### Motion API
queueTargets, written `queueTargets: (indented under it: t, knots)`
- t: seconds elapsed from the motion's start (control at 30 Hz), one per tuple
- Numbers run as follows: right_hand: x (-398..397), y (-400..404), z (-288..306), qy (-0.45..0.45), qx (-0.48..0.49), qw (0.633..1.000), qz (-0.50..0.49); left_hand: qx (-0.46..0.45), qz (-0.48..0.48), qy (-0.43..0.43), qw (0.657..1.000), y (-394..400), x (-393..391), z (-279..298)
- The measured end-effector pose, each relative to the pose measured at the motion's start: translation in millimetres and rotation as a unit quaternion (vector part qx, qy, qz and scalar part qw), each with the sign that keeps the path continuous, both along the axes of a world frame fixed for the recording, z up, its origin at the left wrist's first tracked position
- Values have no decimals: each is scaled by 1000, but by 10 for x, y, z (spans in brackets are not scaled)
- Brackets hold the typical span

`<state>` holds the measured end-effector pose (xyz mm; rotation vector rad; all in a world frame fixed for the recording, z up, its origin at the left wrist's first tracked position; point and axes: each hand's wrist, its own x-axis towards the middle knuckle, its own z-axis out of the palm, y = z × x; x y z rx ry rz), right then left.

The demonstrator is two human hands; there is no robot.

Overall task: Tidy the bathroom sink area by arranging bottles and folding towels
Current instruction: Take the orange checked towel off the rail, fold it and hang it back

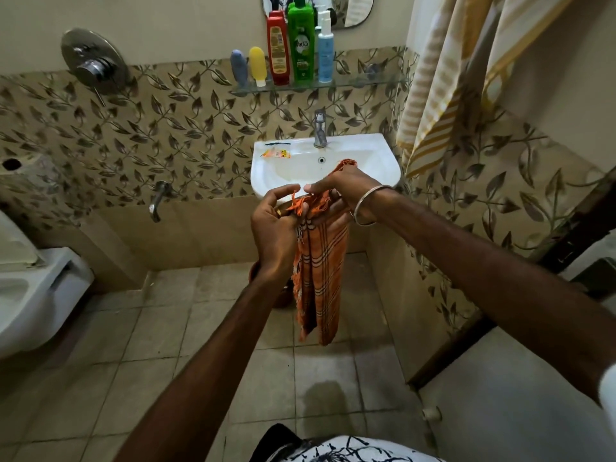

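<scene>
The left hand (275, 225) is curled round the fringed top edge of the orange checked towel (320, 268), and just to its right the right hand (340, 195) pinches the bunched cloth, both held in front of the white sink (383, 155); the rest of the towel hangs down in a narrow strip above the floor tiles. For a neat fold, the two top corners should probably be found and drawn apart so that the cloth is spread flat before it is halved, with the fringe kept aligned. On the glass shelf (366, 82) above, the bottles are already stood in a row, from the grey tube (239, 66) to the blue spray bottle (325, 51). Farther right, a striped towel (443, 95) hangs on the wall, apparently still to be folded.
</scene>
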<state>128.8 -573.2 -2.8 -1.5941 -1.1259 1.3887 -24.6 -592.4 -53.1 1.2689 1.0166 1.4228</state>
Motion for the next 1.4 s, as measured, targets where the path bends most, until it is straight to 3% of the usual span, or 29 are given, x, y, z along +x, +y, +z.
queueTargets:
  t: [0.23, 0.37, 0.53, 0.67, 0.8, 0.93, 1.0, 1.13, 1.23, 1.4]
  knots:
    - [-16, -7, 49, 27, 6, 1000, 7, 17, 16, -9, 1000, 53, 26, 75]
    - [-6, 9, 75, 63, -5, 998, -9, 16, -42, -20, 999, 73, -56, 9]
    - [-15, -2, 201, 104, 9, 994, -15, 12, -134, 90, 987, 141, -158, -167]
    - [-76, -20, 324, 127, 24, 992, 2, 25, -100, 101, 990, 155, -112, -275]
    - [17, -38, 387, 39, 104, 994, -4, 12, -92, 51, 994, 145, -63, -137]
    - [229, 31, 142, -66, 274, 948, -145, -2, -103, 7, 995, 202, -118, 2]
    - [367, 102, -102, -87, 258, 950, -150, -17, -115, -19, 993, 241, -169, 81]
    - [489, 94, -580, 73, 92, 993, -25, -22, -147, -42, 988, 296, -263, 289]
    - [448, 21, -731, 116, 103, 986, 59, -44, -164, -74, 983, 393, -348, 411]
    - [360, -6, -611, 213, 168, 959, 84, -65, -211, -65, 973, 638, -577, 532]
